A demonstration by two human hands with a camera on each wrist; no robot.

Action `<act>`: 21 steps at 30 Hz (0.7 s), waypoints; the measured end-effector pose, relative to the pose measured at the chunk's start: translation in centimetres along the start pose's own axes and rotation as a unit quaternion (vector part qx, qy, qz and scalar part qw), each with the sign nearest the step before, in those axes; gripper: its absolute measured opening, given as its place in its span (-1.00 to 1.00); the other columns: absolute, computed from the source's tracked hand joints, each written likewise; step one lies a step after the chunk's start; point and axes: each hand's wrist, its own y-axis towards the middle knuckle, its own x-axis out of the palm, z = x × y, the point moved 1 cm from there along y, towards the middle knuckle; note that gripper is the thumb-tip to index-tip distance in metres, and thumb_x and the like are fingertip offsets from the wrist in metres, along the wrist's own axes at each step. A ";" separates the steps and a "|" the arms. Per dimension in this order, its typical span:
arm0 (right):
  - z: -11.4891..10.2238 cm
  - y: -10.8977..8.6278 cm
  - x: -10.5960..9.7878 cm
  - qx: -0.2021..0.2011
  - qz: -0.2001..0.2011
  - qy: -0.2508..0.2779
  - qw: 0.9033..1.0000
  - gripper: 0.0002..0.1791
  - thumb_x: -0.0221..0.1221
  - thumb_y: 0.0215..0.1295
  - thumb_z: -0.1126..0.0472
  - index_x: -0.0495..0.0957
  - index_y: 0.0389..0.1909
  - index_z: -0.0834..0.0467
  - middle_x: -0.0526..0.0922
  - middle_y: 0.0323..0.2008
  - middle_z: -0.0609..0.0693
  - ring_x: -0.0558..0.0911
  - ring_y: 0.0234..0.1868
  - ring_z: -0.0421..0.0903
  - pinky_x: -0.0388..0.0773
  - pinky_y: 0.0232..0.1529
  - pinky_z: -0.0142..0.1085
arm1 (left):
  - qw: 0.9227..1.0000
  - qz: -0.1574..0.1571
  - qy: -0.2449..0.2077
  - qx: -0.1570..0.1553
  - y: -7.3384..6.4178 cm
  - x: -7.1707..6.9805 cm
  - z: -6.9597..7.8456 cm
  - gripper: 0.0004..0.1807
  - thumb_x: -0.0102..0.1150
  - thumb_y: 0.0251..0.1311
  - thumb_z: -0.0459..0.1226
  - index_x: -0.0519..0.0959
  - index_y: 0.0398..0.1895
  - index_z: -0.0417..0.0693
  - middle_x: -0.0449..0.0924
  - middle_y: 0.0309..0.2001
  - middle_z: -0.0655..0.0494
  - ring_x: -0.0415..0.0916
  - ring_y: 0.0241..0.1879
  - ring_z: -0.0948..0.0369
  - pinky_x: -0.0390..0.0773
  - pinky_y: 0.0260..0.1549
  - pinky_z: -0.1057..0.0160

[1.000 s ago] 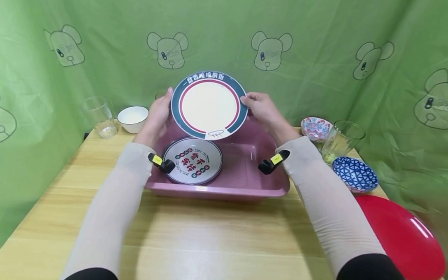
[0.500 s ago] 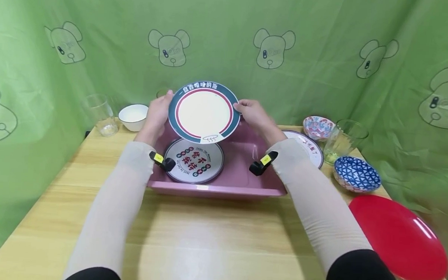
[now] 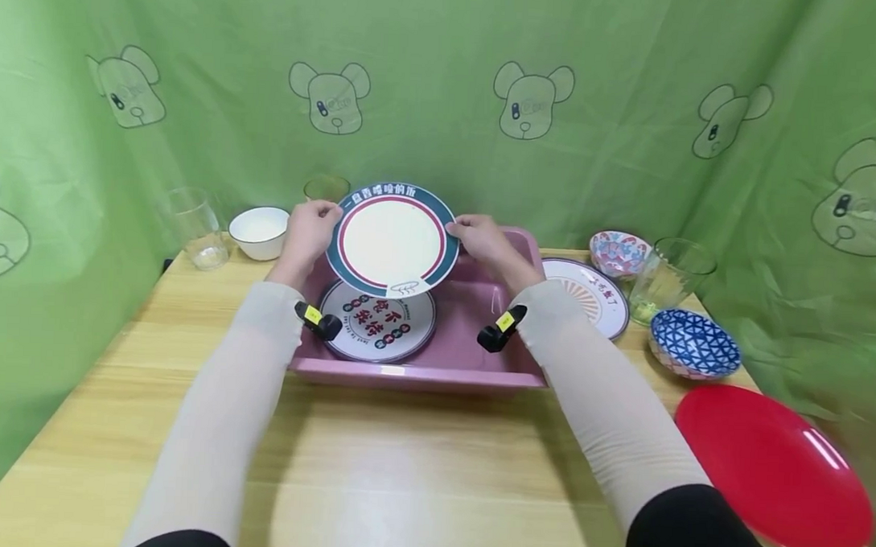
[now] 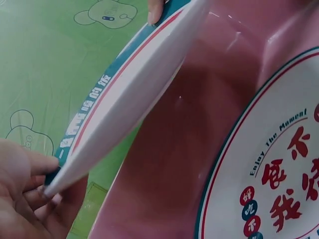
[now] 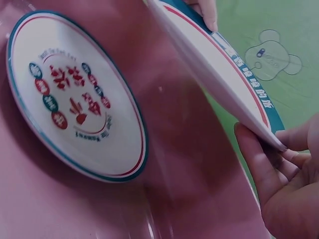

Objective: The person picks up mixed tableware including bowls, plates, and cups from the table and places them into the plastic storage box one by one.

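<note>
Fingers, left hand (image 3: 311,230): I pinch the left rim of the green-edged plate (image 3: 393,244), with fingers on both faces.
Flat plate (image 3: 382,328): it lies in the left part of the pink tub (image 3: 472,327), red writing up.
Green-edged plate: it is tipped, up over the back of the tub, apart from the flat plate. I think the step is carrying it with two hands.
Pink tub: a move down into it would, I guess, need both sides lowered slowly together, with no bump on the flat plate.
Right hand (image 3: 486,243): I pinch the right rim too, thumb on top.
Side plate (image 3: 607,303): it sits beside the tub, partly behind my sleeve (image 3: 608,392).
</note>
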 end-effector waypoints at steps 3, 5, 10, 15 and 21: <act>0.2 -0.1 0.4 0.006 -0.004 -0.004 1.000 -0.72 0.01 0.50 0.17 0.53 0.01 0.29 0.57 -0.30 0.07 0.55 -0.39 -0.14 0.55 0.04 -0.08 | 0.998 0.000 0.067 0.012 0.1 0.0 -0.2 -0.60 -0.04 0.46 -0.20 0.49 0.24 -0.21 0.54 0.14 -0.18 0.49 0.08 -0.04 0.49 0.10 0.05; 0.3 0.0 0.6 0.012 -0.008 -0.001 1.000 -0.73 0.01 0.50 0.18 0.52 0.00 0.28 0.58 -0.28 0.09 0.56 -0.38 -0.13 0.57 0.02 -0.11 | 0.994 0.001 0.111 0.017 0.2 0.0 -0.3 -0.60 -0.04 0.46 -0.20 0.49 0.24 -0.19 0.56 0.12 -0.18 0.49 0.08 -0.07 0.48 0.10 0.01; 0.4 0.1 1.0 0.015 -0.022 0.012 1.000 -0.67 0.00 0.50 0.21 0.42 0.17 0.27 0.58 -0.14 0.17 0.62 -0.28 -0.03 0.64 -0.05 -0.14 | 0.985 -0.003 0.173 0.016 0.2 -0.1 -0.3 -0.60 -0.05 0.46 -0.19 0.48 0.25 -0.16 0.56 0.12 -0.18 0.49 0.08 -0.11 0.45 0.11 -0.06; 0.6 0.0 1.4 0.015 -0.034 0.015 0.999 -0.61 -0.02 0.51 0.24 0.33 0.28 0.24 0.55 -0.06 0.21 0.63 -0.27 0.00 0.68 -0.12 -0.15 | 0.980 -0.001 0.196 0.021 -0.2 0.0 -0.4 -0.61 -0.05 0.46 -0.20 0.49 0.24 -0.17 0.53 0.15 -0.21 0.46 0.12 -0.14 0.43 0.13 -0.08; 0.9 -0.2 1.5 0.017 -0.049 0.025 0.998 -0.61 -0.03 0.50 0.27 0.33 0.28 0.28 0.52 -0.05 0.23 0.62 -0.25 0.06 0.65 -0.05 -0.05 | 0.976 -0.004 0.216 0.030 -0.3 0.1 -0.4 -0.62 -0.05 0.46 -0.22 0.50 0.23 -0.17 0.55 0.13 -0.19 0.48 0.10 -0.13 0.44 0.12 -0.07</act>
